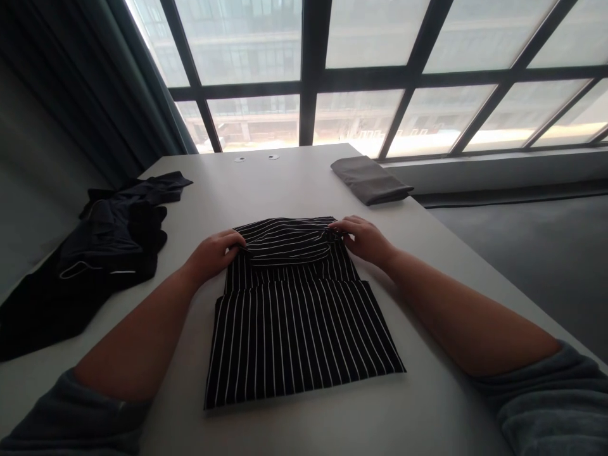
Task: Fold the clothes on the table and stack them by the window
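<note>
A black cloth with thin white stripes (304, 335), partly folded, lies flat in front of me on the white table. Its exact kind of garment I cannot tell. My left hand (215, 253) pinches the cloth near its far left corner. At the far right corner, my right hand (365, 239) grips a bunched bit of the same cloth between thumb and fingers. Between my hands the far part is turned over, its stripes running sideways and slightly puffed up. Nearer to me the stripes run lengthwise, with a straight folded edge across the middle.
Dark clothes (109, 234) lie in a loose heap at the table's left. A folded grey cloth (371, 180) rests at the far right edge. Two small round fittings (273, 157) sit near the back of the white table (266, 183). Behind stand a dark curtain (118, 82) and framed windows.
</note>
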`<state>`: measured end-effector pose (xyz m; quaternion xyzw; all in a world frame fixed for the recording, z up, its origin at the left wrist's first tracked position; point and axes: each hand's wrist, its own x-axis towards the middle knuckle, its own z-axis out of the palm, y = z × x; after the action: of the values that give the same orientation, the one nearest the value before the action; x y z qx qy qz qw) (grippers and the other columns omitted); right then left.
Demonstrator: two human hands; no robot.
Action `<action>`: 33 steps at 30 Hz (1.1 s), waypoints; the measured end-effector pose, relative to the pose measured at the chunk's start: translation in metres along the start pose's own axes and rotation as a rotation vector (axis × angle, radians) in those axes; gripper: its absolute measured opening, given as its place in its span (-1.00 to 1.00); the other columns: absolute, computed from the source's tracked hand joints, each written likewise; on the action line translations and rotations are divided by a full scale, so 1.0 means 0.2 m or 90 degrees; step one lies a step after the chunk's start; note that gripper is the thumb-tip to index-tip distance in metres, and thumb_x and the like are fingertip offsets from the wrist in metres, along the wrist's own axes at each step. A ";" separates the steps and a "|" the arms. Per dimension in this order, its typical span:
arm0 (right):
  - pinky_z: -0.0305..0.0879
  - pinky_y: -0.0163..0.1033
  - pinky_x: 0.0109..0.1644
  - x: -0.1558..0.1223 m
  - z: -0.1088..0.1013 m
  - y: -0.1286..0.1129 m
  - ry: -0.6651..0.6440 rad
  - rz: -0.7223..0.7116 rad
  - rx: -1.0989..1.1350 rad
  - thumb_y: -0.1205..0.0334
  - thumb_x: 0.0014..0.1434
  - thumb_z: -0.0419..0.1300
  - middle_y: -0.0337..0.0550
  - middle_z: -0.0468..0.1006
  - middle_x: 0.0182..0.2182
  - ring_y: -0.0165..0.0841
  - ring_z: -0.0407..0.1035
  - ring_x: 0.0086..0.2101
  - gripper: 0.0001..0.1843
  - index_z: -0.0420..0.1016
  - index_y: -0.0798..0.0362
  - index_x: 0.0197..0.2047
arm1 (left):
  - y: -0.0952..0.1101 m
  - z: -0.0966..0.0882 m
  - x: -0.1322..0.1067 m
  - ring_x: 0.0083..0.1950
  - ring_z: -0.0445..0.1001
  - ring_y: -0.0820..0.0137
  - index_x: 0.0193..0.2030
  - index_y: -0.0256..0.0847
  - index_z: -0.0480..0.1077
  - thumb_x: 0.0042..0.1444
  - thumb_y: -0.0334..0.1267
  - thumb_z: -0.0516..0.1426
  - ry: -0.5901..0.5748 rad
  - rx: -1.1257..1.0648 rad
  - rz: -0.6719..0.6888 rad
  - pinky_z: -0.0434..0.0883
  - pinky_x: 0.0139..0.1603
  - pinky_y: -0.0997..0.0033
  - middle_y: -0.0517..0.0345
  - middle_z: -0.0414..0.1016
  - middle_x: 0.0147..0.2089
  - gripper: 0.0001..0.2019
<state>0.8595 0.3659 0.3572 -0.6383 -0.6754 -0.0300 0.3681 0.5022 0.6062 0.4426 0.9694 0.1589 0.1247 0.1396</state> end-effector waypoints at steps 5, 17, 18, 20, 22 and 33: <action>0.42 -0.14 -0.02 0.00 0.00 0.04 -0.111 -0.045 -0.003 0.57 -0.03 0.08 -0.11 0.64 -0.25 -0.19 0.47 -0.17 -0.58 0.65 -0.01 -0.25 | 0.01 -0.03 -0.01 -0.07 0.57 0.26 -0.17 -0.12 0.54 0.20 -0.22 0.10 -0.047 -0.083 -0.019 0.48 0.05 0.25 0.10 0.63 -0.09 -0.81; 0.43 -0.15 0.03 0.14 -0.01 0.08 0.007 0.382 0.019 0.24 0.26 0.17 -0.08 0.72 -0.22 -0.22 0.56 -0.20 -0.68 0.69 0.06 -0.01 | -0.13 0.05 0.17 -0.06 0.63 0.06 -0.02 -0.11 0.52 0.24 0.14 0.12 0.049 0.045 -0.484 0.45 -0.07 0.19 0.01 0.72 -0.12 -0.59; 0.43 -0.15 0.03 0.18 0.01 0.10 -0.019 0.405 0.003 0.19 0.27 0.23 -0.06 0.72 -0.20 -0.21 0.56 -0.20 -0.66 0.67 0.07 0.05 | -0.15 0.06 0.19 -0.05 0.64 0.07 0.01 -0.10 0.51 0.21 0.16 0.16 0.036 0.030 -0.487 0.46 -0.07 0.20 0.02 0.72 -0.11 -0.57; 0.43 -0.15 0.03 0.23 0.04 0.12 -0.076 0.426 0.012 0.14 0.27 0.30 -0.05 0.72 -0.17 -0.22 0.56 -0.20 -0.61 0.64 0.07 0.13 | -0.18 0.08 0.22 -0.06 0.65 0.10 0.05 -0.08 0.50 0.15 0.16 0.22 0.035 -0.019 -0.480 0.48 -0.07 0.24 0.06 0.72 -0.11 -0.54; 0.45 -0.17 0.00 0.27 0.05 0.14 -0.099 0.439 0.061 0.14 0.26 0.34 -0.05 0.72 -0.16 -0.24 0.57 -0.21 -0.62 0.64 0.05 0.12 | -0.20 0.09 0.23 -0.07 0.67 0.13 0.04 -0.07 0.50 0.10 0.17 0.26 0.052 -0.075 -0.471 0.50 -0.05 0.26 0.09 0.71 -0.13 -0.52; 0.49 -0.18 -0.11 0.29 0.02 0.15 -0.033 0.417 0.161 0.17 0.15 0.38 -0.08 0.74 -0.28 -0.21 0.60 -0.24 -0.77 0.75 0.09 -0.16 | -0.23 0.02 0.23 -0.04 0.66 0.12 0.02 -0.17 0.60 -0.19 0.20 0.45 -0.011 -0.319 -0.406 0.57 0.01 0.19 -0.02 0.73 -0.09 -0.33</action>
<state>0.8894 0.4225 0.3716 -0.7709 -0.4422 0.1898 0.4173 0.5322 0.6632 0.4326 0.8086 0.4153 0.1015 0.4043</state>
